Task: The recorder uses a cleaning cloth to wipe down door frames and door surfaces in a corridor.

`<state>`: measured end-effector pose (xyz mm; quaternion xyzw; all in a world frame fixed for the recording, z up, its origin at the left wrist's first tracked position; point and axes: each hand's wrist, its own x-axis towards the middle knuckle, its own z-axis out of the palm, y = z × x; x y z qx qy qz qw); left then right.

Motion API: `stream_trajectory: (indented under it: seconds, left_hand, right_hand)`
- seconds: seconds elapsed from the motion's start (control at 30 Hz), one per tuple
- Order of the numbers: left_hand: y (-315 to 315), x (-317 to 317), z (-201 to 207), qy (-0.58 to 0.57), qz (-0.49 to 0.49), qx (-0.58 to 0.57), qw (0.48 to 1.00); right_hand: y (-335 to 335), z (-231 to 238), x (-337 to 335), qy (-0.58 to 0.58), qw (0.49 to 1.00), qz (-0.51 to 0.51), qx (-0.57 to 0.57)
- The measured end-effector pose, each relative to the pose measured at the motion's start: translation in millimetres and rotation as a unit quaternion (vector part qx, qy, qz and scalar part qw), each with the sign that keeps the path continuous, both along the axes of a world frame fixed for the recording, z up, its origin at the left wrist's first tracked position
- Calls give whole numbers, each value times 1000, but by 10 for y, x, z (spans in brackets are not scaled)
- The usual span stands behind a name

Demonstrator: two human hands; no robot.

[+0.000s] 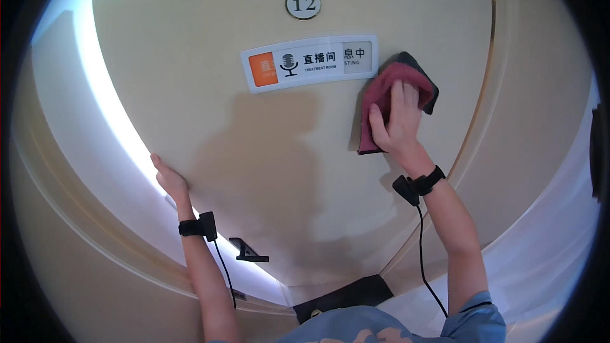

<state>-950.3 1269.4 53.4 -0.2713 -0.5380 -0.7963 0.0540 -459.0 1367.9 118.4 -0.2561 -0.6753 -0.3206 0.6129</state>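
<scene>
A cream door (267,171) fills the middle of the head view, standing ajar along its left side. My right hand (401,121) presses a folded cloth (375,114), dark red with a dark grey-green underside, flat against the door's upper right part. The cloth's top reaches the right end of a white-framed sliding sign (311,63). At the door's left edge, my left hand (170,181) is closed around the edge, one digit pointing up; its other fingers are mostly hidden. Black bands with small boxes and cables sit on both wrists.
An oval plate (303,4) is fixed above the sign. Low on the door's left side is a black lever handle (249,251). Bright light comes through the gap on the left. A door frame (486,121) runs down the right, and a dark mat (346,295) lies below.
</scene>
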Motion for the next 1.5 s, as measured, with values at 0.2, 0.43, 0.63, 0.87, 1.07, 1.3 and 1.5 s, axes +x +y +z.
stream_trajectory:
  seconds: [0.2, 0.43, 0.63, 0.87, 1.07, 1.3, 1.5]
  left_hand:
    - [-15, -82, -22, 7, -30, -19, 999]
    - [-19, -54, -4, -5, -34, 9, 999]
    - [-54, 15, 83, -27, 24, 17, 999]
    - [-33, -87, -13, -29, -27, -15, 999]
    - [-10, -106, 4, -28, -26, -26, 999]
    - [-35, 4, 61, -13, 6, -38, 999]
    - [-86, -6, 135, -15, 9, -34, 999]
  right_hand:
    - [-241, 358, -448, 22, 999, -10, 29]
    - [-292, 253, -595, 3, 999, -31, 34]
    - [-237, 208, -656, -16, 999, -24, 39]
    - [-264, 135, -557, -33, 997, -47, 58]
    - [-253, 136, -594, -33, 994, -68, 74]
    - [-220, 43, -626, 6, 997, -77, 8]
    - [-159, -86, -497, -1, 996, -83, -18]
